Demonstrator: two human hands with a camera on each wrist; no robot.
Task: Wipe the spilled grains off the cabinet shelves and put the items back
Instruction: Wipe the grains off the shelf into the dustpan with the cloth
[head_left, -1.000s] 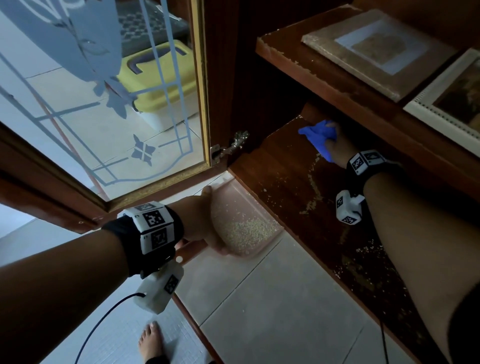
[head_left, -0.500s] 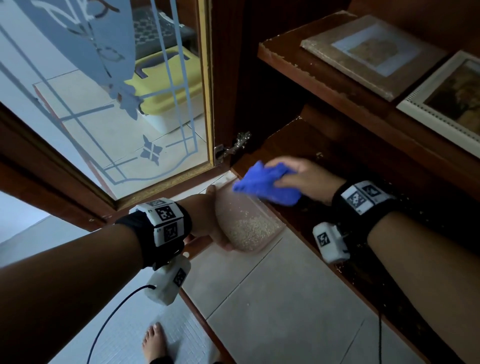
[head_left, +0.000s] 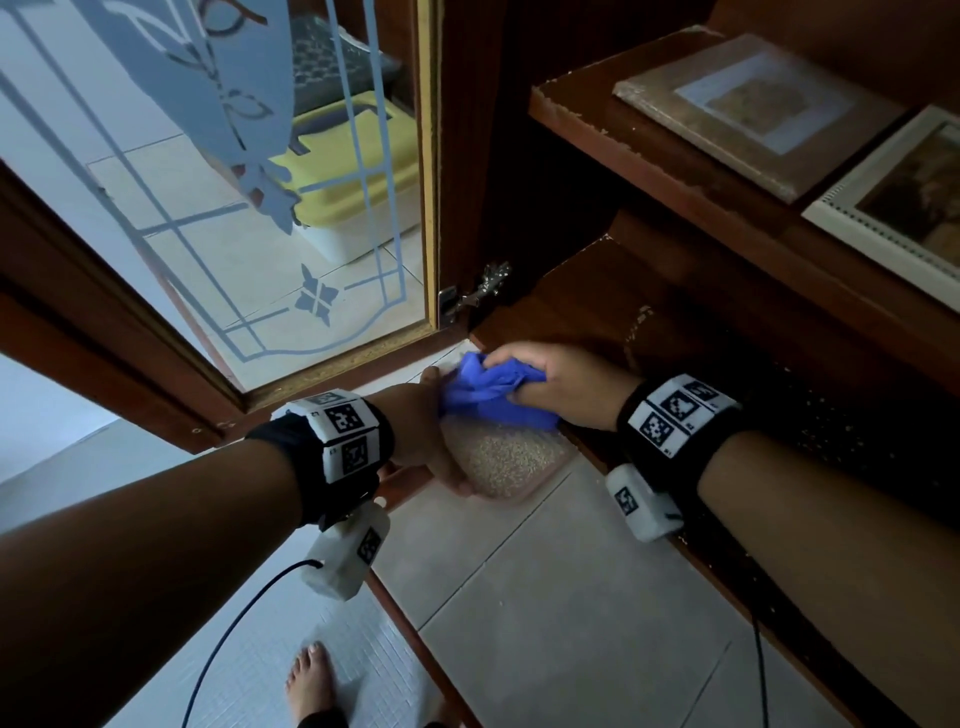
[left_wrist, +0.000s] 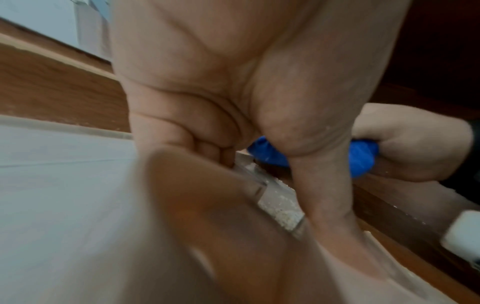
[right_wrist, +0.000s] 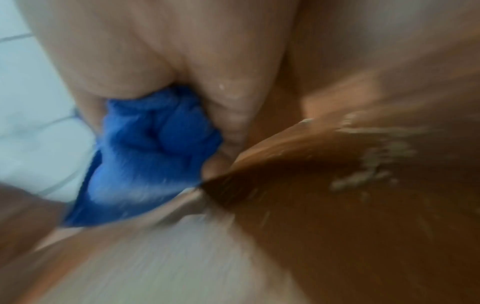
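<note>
1. Right hand (head_left: 558, 384): fingers clamped round a bunched blue cloth (head_left: 488, 392). One second ago it was deep in the lower shelf (head_left: 582, 306), near the back; half a second ago it was midway; it now lies at the front lip, the cloth hanging over the tray.
2. Left hand (head_left: 426, 436): thumb and fingers gripped on the rim of a pinkish tray (head_left: 540, 475), held just below and against the shelf's front edge. Its place has scarcely altered across the three moments.
3. Spilled grains (head_left: 501, 457): a heap lies in the tray, under the cloth. A pale streak (head_left: 635, 332) is left on the shelf behind the hand, and scattered grains (head_left: 831, 431) lie on the shelf to the right, under the right forearm.
4. Meaning: one sweep from back to front appears complete, its load dropped into the tray. The shelf is judged only part cleaned; further strokes toward the right would be needed.
5. Upper shelf (head_left: 582, 111): two flat framed pictures (head_left: 753, 104) lie on it; specks along its edge may be grains or chipped veneer.
6. Glass cabinet door (head_left: 260, 234): stands open at left.
</note>
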